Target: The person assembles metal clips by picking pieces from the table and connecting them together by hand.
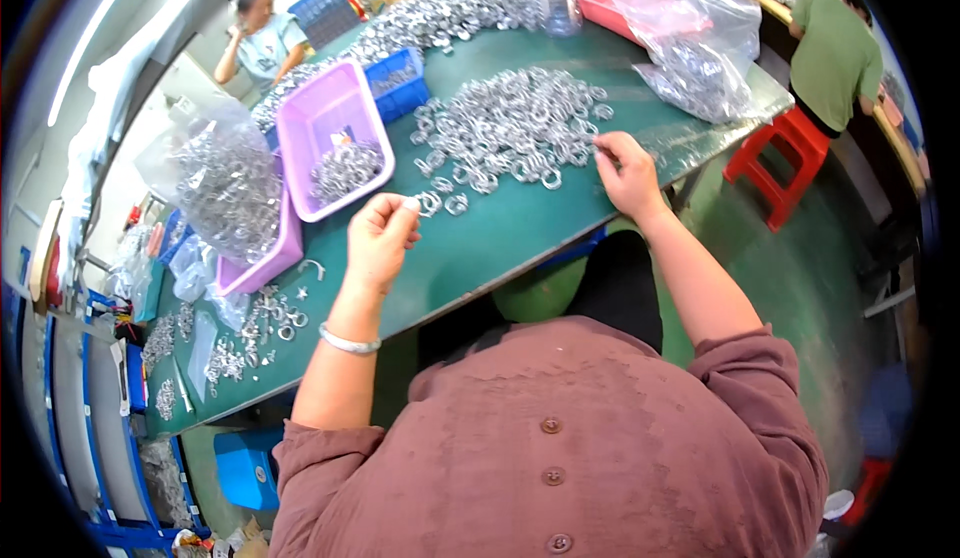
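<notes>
A broad pile of silvery metal rings (510, 118) lies on the green tabletop (470, 253) before me. My left hand (380, 241) is closed in a pinch beside the pile's near left edge. Just past its fingertips are a few loose rings (456, 204); whether one is between the fingers I cannot make out. At the pile's right edge, my right hand (628, 173) has its fingers curled, thumb and forefinger close together by the outermost rings. Anything they hold is too small to tell. A lilac plastic basin (305, 123) with small metal parts inside stands tilted beyond my left hand.
Left of the basin, a clear bag of metal parts (230, 193) rests in another purple basin (265, 263). Loose fittings (255, 333) lie near the left edge. A blue bin (400, 103), a long metal heap (440, 18) and another bag (700, 68) lie farther back. Two people are nearby.
</notes>
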The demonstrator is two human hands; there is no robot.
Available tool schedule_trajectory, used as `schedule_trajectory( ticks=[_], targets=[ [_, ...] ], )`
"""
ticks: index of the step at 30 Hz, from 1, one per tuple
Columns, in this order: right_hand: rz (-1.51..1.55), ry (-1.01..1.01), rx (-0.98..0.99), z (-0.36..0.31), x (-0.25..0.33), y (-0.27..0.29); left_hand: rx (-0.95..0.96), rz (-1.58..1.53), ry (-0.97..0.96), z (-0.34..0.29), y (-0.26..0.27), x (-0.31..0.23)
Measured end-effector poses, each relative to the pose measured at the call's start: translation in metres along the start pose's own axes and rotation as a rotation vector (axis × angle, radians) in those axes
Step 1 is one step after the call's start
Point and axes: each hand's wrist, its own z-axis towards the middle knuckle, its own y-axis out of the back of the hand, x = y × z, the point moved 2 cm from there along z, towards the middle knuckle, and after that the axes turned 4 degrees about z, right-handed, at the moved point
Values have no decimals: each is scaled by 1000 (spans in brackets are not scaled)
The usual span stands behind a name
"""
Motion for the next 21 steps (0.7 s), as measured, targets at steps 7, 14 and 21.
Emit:
schedule_trajectory(
  ticks=[7, 14, 21],
  targets=[
    [11, -60, 30, -1, 5, 1, 25, -38, 15, 10, 5, 5],
    [-20, -33, 23, 0, 5, 1, 70, 2, 43, 21, 5, 11],
    [-59, -48, 27, -1, 5, 1, 97, 24, 62, 28, -1, 13]
  ],
)
